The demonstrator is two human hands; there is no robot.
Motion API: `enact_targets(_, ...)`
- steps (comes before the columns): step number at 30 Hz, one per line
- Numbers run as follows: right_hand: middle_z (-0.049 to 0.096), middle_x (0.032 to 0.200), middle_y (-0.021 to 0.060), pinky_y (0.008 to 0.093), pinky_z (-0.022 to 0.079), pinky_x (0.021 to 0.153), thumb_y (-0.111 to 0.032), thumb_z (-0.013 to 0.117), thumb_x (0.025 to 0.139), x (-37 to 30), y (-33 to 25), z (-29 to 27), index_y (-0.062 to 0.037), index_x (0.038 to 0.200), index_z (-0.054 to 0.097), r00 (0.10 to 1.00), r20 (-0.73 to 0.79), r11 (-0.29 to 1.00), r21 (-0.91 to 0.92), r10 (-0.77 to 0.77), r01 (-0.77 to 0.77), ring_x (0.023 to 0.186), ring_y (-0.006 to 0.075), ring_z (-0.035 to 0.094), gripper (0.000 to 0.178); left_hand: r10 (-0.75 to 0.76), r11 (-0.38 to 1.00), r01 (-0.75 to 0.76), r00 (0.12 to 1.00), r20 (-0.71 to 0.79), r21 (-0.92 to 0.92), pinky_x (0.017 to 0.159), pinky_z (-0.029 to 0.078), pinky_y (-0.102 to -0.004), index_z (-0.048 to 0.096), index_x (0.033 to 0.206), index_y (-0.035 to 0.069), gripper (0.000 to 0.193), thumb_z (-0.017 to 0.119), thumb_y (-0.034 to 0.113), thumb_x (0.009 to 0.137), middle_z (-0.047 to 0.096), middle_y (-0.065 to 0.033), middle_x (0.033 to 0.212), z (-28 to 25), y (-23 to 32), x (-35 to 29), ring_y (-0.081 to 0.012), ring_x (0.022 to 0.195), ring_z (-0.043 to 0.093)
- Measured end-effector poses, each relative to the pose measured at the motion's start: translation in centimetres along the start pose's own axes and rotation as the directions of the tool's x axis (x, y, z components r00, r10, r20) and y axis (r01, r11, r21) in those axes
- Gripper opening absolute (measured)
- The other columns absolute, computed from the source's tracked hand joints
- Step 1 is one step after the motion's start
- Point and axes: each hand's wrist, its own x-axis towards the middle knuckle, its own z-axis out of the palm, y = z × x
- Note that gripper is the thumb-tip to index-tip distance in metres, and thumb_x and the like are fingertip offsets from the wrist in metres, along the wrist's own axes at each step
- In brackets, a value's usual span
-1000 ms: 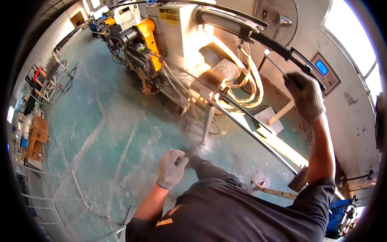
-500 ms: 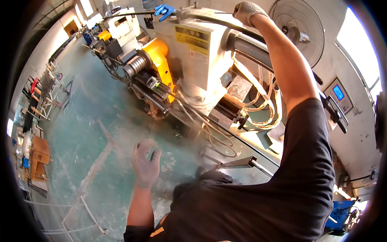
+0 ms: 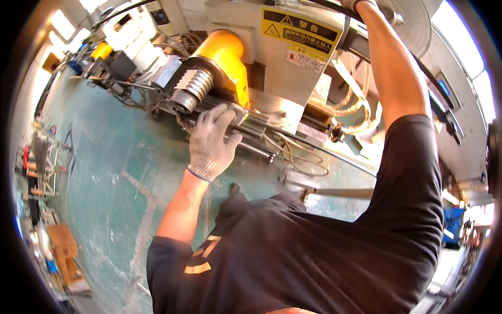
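My left hand (image 3: 212, 141), in a grey knit glove, reaches over the rails of a machine. Its fingers are bent and apart from the thumb, with the fingertips at a small rounded grey-silver case (image 3: 239, 113) that looks like a tape measure and is partly covered by them. Beside it stand a ribbed metal roller (image 3: 193, 86) and a yellow bracket (image 3: 225, 49). My right arm stretches up to the top edge, where only a bit of the gloved right hand (image 3: 360, 4) shows near a long dark bar (image 3: 334, 6). Its fingers are cut off.
The white machine body (image 3: 246, 42) carries a yellow warning label (image 3: 299, 34). Cables (image 3: 308, 162) loop below it. A fan (image 3: 413, 23) and a control panel (image 3: 447, 89) are at the right, a wooden cabinet (image 3: 64, 243) at the left.
My left hand has risen from above the floor to the rails and the grey case. The view has shifted, leaving most of my right hand and a blue glove outside it.
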Motion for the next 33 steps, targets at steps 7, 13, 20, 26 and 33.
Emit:
enact_targets(7,0.082,0.102,0.0161,0.0462,0.063,0.086,-0.038,0.072,0.099,-14.2,-18.4,-4.5,-0.0138,0.115,0.083,0.935,-0.176,0.489,0.872,0.308,0.002,0.095,0.0372,0.078,0.031,0.212,0.977,-0.197,0.943,0.256,-0.085,0.115,0.049,-0.0541,0.063,0.142,0.009,0.078,0.097,0.020,0.073,0.061,-0.0128,0.151,3.6,-5.4,3.4,-0.0409,0.138,0.057)
enact_targets(13,0.081,0.110,0.0206,0.0488,0.062,0.093,-0.028,0.091,0.080,-18.3,-31.3,-6.0,-0.0106,0.119,0.083,0.985,0.148,0.029,0.988,0.086,-0.151,0.107,0.0405,0.079,0.043,0.287,0.896,-0.248,0.956,0.055,-0.369,0.109,0.054,-0.0481,0.065,0.142,-0.004,0.060,0.088,0.007,0.087,0.071,-0.0242,0.135,8.4,-9.1,2.6,-0.0428,0.124,0.068)
enact_targets(20,0.082,0.097,0.0096,0.0384,0.063,0.085,-0.020,0.093,0.082,-23.8,-32.0,-7.1,-0.0058,0.106,0.082,0.906,0.372,-0.627,0.759,0.199,-0.174,0.092,0.0222,0.079,0.030,0.200,0.841,-0.007,0.933,0.298,-0.541,0.114,0.049,-0.0408,0.061,0.145,-0.006,0.054,0.073,-0.004,0.092,0.068,-0.0199,0.135,1.6,-2.1,2.6,-0.0311,0.128,0.065)
enact_targets(26,0.079,0.093,0.0167,0.0432,0.061,0.082,-0.033,0.097,0.074,-30.0,-33.7,-6.8,-0.0046,0.098,0.077,0.833,0.491,-0.602,0.755,0.256,-0.260,0.089,0.0300,0.078,0.042,0.287,0.714,0.128,0.843,0.455,-0.688,0.109,0.050,-0.0394,0.062,0.146,-0.005,0.057,0.075,0.035,0.107,0.070,-0.0156,0.126,0.8,4.0,-0.4,-0.0270,0.119,0.066)
enact_targets(33,0.078,0.096,0.0151,0.0434,0.062,0.084,-0.034,0.080,0.095,-40.6,-29.2,-5.8,-0.0034,0.102,0.076,0.458,0.775,-0.699,0.611,0.434,-0.372,0.090,0.0247,0.076,0.032,0.180,0.851,0.245,0.694,0.697,-0.464,0.077,0.054,-0.0390,0.070,0.103,-0.005,0.031,0.074,0.025,0.098,0.067,-0.0142,0.082,-0.1,0.9,-2.1,-0.0210,0.078,0.063)
